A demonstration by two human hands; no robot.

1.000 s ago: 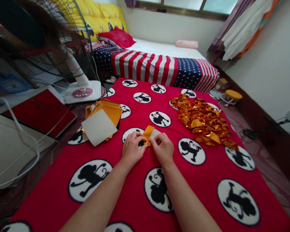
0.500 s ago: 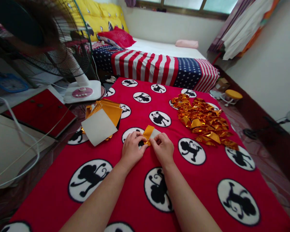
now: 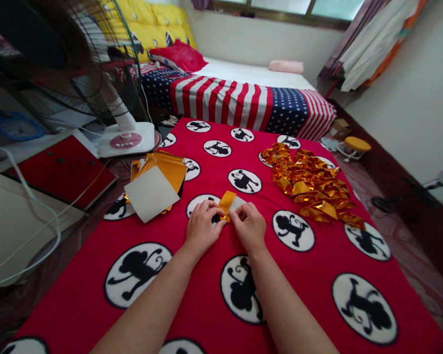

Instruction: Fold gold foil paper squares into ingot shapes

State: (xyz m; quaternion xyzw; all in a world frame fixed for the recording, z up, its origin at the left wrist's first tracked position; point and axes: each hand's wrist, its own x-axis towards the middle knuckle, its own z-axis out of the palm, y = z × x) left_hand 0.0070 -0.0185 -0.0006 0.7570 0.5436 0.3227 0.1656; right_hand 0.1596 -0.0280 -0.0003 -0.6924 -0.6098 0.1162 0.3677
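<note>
Fingers of the left hand and right hand pinch the paper low on the cloth, likely to stop folds springing open; sheets left, folded pieces right, probably to avoid mixing.

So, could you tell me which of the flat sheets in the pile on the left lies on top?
The pale grey one, at the near side of the pile: it partly covers gold sheets, and no other sheet covers it.
</note>
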